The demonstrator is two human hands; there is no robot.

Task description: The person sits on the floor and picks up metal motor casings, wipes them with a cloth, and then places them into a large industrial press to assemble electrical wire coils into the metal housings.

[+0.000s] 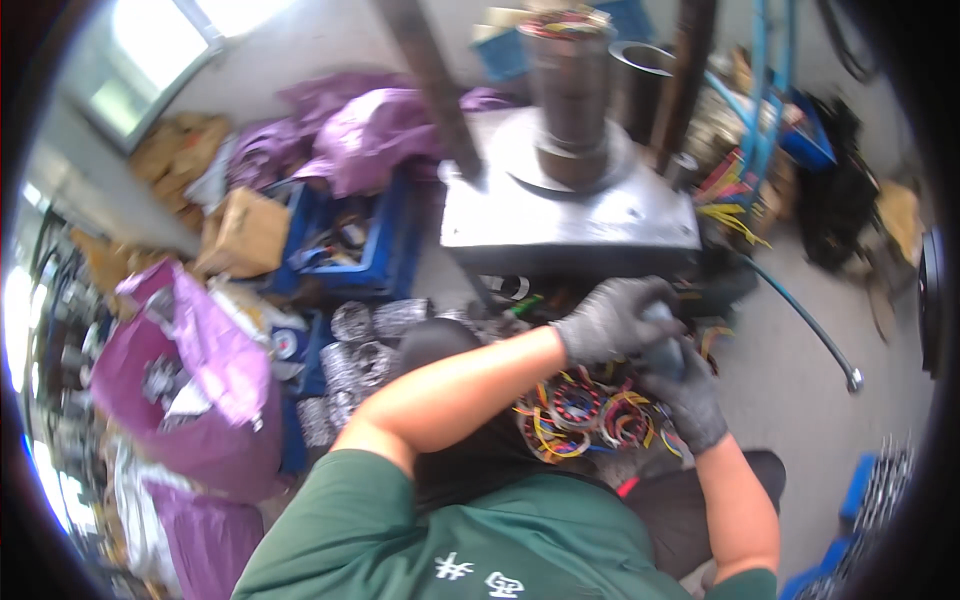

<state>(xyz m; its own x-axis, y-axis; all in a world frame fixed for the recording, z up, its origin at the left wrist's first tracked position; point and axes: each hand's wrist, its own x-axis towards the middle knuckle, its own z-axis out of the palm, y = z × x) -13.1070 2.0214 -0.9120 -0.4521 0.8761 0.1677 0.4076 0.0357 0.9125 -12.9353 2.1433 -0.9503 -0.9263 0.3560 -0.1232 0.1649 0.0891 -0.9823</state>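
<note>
Both my hands wear grey gloves and meet in front of the press. My left hand (615, 322) curls its fingers over the top of a smooth bluish-grey object (661, 350), blurred and partly covered, whose kind I cannot make out. My right hand (690, 398) wraps round the lower part of the same object. Below and left of them lie several motor stators (577, 402) with red, yellow and blue wires. Just beyond my hands stands the press's metal plate (570, 222), with an upright steel cylinder (568, 105) on it.
Silvery metal cylinders (365, 365) are stacked left of my knee. Blue crates (385, 250), a cardboard box (243, 232) and purple sacks (190, 390) fill the left side. A hose (805, 315) crosses the floor at right. Blue trays of metal parts (860, 500) stand at lower right.
</note>
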